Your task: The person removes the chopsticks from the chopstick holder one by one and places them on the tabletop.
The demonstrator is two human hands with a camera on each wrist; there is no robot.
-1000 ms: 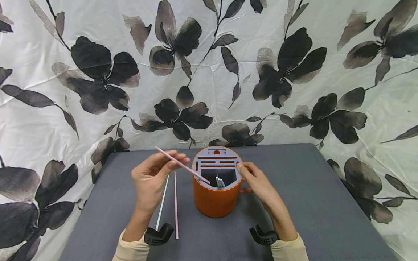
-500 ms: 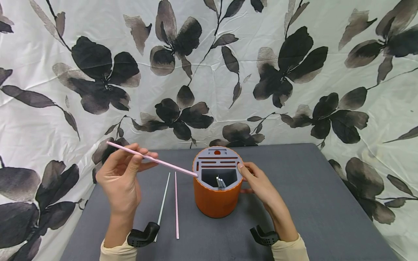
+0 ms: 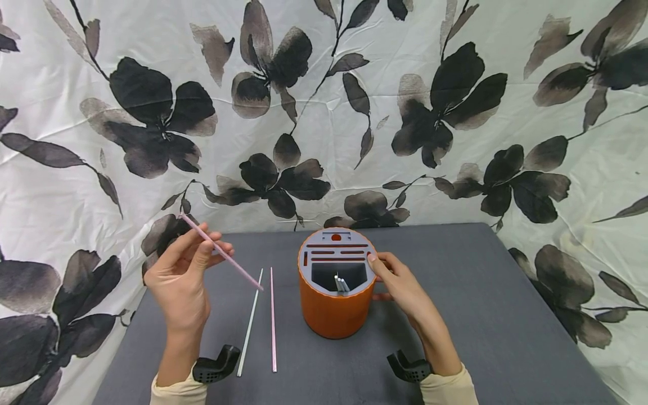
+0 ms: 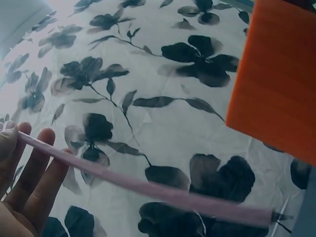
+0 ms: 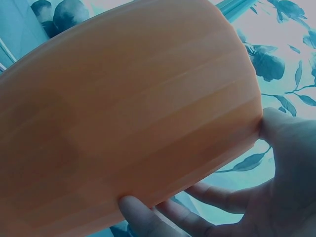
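Orange holder: it stands upright on the table (image 3: pixel 506 315), just right of centre in the lower half of the head frame; the orange holder (image 3: pixel 335 318) has a grey top with narrow slots and a round hole towards its upper edge.
Large compartment: in the lower part of that top, a few pale sticks (image 3: pixel 342 283) stand bunched in the dark opening.
Left grip: your left hand (image 3: pixel 179 284), lower left of the head frame, pinches a pink stick (image 3: pixel 235 265) between thumb and fingers, the gap just the stick's thickness.
Held stick: it slants down to the right, its lower end apart from the holder.
Right grip: your right hand (image 3: pixel 400 281) holds the holder's right side, thumb on the top's edge, spread as wide as that hold needs.
Table sticks: a whitish stick (image 3: pixel 248 332) and a second pink stick (image 3: pixel 273 323) lie between your left hand and the holder.
Left wrist view: you see a dark tip (image 4: pixel 282 216) on the held stick, lower right, unclear from the head.
Right wrist view: you see fingers against the holder's side wall, mostly hidden from the head.
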